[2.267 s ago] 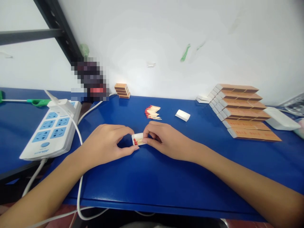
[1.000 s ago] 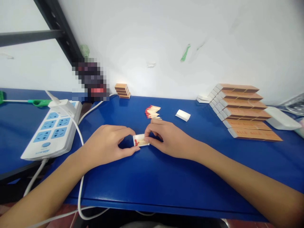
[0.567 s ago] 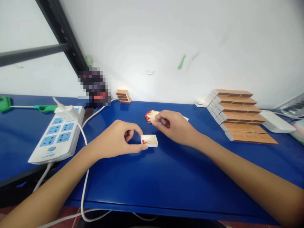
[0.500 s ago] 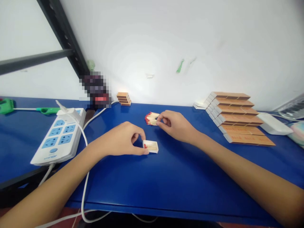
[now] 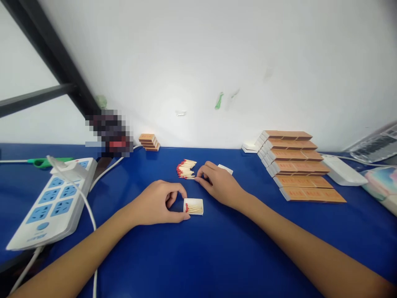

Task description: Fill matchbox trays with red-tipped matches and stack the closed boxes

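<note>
My left hand is closed around the left end of a small white matchbox tray, thumb at the near side and index finger at the far side. Several red-tipped matches lie inside it. Just beyond, a loose pile of matches rests on the blue table, heads pointing left. My right hand is at the pile's near right edge, thumb and forefinger pinched on the tail end of a match. A small white piece is partly hidden behind this hand.
Stepped bundles of matchboxes stand at the right, with a white box beside them. A short matchbox stack sits against the wall. At left are a power strip and its white cable.
My view has shifted, and more matches show in the tray. My right hand has moved slightly nearer to me, along the pile's edge. My left hand still holds the tray.
</note>
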`<control>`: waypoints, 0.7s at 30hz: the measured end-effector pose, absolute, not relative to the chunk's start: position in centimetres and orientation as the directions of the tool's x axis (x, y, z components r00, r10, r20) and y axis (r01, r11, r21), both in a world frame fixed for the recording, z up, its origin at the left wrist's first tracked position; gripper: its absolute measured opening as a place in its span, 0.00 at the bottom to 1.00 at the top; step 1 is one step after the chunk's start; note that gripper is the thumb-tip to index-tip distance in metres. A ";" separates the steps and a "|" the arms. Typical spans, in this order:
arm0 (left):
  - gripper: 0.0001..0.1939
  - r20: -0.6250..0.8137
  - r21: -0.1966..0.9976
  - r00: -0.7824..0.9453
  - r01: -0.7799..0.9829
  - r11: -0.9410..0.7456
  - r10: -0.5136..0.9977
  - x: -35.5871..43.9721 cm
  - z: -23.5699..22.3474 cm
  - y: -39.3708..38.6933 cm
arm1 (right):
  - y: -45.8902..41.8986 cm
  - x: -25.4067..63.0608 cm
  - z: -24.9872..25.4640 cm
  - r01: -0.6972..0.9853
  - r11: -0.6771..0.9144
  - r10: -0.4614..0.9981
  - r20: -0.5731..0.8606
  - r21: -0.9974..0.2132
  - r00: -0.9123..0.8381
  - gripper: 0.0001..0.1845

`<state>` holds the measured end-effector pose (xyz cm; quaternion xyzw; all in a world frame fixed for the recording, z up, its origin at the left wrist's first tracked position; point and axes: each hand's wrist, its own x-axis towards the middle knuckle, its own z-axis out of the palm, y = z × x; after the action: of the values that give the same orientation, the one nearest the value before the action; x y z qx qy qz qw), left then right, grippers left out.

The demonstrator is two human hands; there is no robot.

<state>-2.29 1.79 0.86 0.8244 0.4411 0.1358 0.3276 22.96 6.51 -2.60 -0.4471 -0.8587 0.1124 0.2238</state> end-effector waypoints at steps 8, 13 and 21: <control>0.17 -0.004 0.609 0.541 0.668 -0.427 0.841 -2.1 0.4 2.0 | 6.4 23.1 -2.4 0.740 0.578 0.816 0.227 -0.344 -0.532 0.07; 0.16 0.020 0.528 0.525 0.717 -0.455 0.851 -3.0 1.0 2.4 | 6.2 23.3 -2.6 0.721 0.593 0.805 0.289 -0.358 -0.519 0.07; 0.16 0.008 0.497 0.510 0.744 -0.446 0.860 -3.6 0.9 2.8 | 6.7 22.3 -2.4 0.767 0.566 0.825 0.197 -0.303 -0.531 0.08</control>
<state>-3.56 2.82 0.94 0.8402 0.4773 0.1309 0.2217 22.32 6.67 -2.38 -0.4573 -0.8702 0.0898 0.1602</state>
